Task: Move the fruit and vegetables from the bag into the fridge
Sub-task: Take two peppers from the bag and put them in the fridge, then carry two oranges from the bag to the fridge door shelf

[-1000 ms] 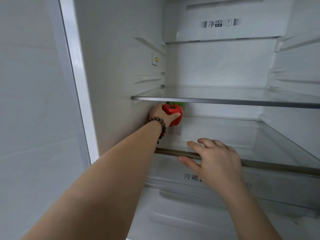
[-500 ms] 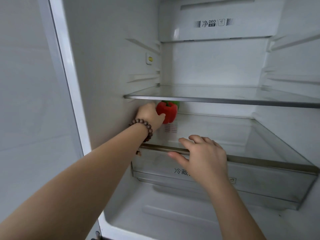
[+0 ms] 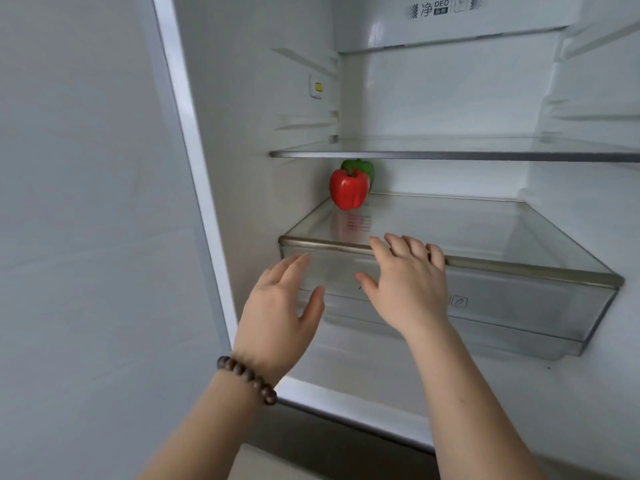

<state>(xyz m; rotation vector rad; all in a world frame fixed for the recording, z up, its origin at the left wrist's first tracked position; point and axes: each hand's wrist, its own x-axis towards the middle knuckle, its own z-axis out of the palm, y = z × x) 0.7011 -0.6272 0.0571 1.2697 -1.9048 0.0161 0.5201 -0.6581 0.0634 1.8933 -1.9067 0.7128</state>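
1. Our left hand is empty, fingers relaxed; our right hand rests flat-fingered on the shelf edge.
2. The red pepper stands at the shelf's back left, just in front of the green pepper.
3. We should pull both hands straight out and fetch the next item; the bag is out of view.

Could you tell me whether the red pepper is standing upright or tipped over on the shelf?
Upright: the red pepper stands on the glass shelf, stem end up, free of both hands.

1 head-worn camera is looking forward and slightly down into the open fridge from close in front, facing its back wall, with both forearms reaching in from the bottom edge.
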